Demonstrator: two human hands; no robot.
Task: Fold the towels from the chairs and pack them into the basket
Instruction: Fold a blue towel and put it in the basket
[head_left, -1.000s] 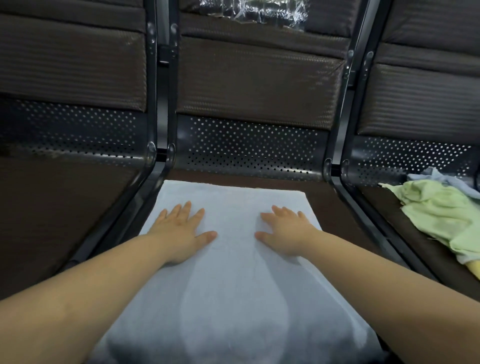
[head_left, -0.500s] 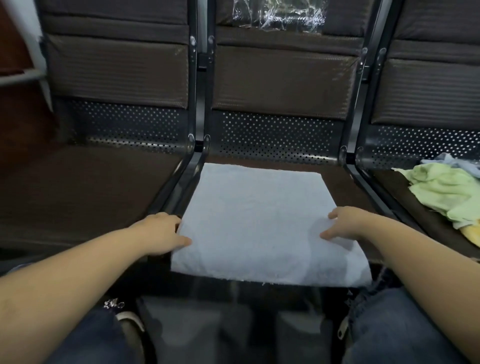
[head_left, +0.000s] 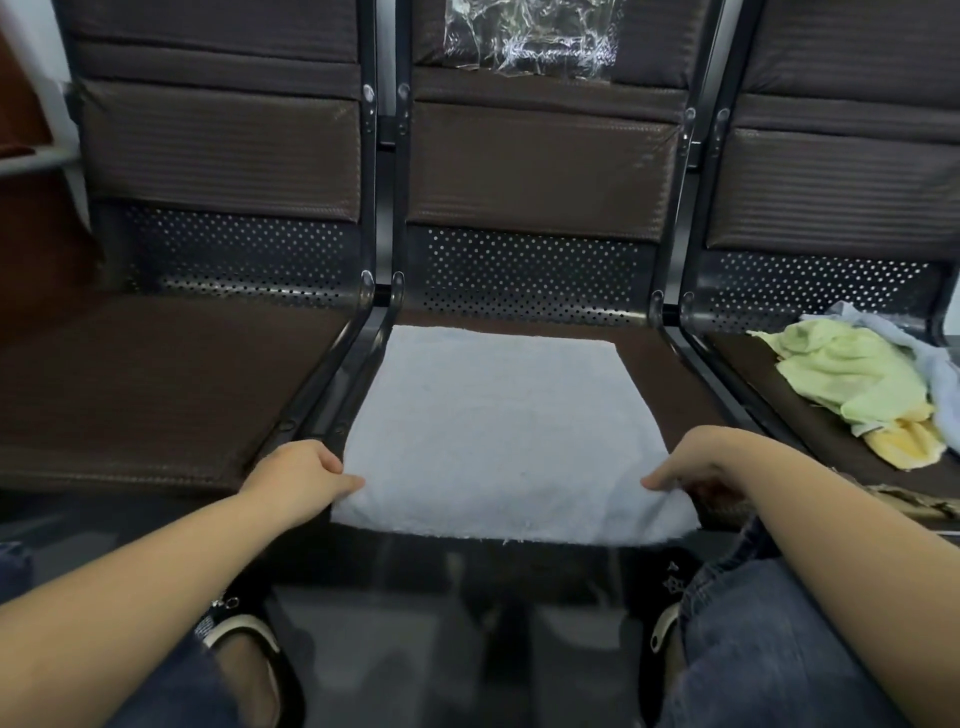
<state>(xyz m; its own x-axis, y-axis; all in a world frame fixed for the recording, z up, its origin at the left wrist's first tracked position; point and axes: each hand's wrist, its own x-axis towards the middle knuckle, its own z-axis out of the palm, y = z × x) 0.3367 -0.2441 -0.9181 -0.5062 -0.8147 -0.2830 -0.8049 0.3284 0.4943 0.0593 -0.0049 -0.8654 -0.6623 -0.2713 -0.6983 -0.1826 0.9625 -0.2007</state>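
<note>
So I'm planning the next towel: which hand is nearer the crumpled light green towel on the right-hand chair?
Right. The right hand pinches the pale blue towel beside that chair; the left hand grips its far side from the crumpled light green towel.

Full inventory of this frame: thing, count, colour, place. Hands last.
pale blue towel: 1, light blue, spread flat on the middle seat, near edge at the seat's front
green towel: 1, light green, crumpled on the right seat
yellow towel: 1, yellow, partly under the green towel, right seat
second blue towel: 1, pale blue, crumpled behind the green towel
chairs: 3, dark brown padding on black perforated metal, joined in a row
plastic wrap: 1, clear, crinkled on the middle backrest
shoes: 2, dark with pale trim, on the floor
jeans: blue denim, bottom corners
left hand: grips the towel's near left corner
right hand: grips the towel's near right corner
</note>
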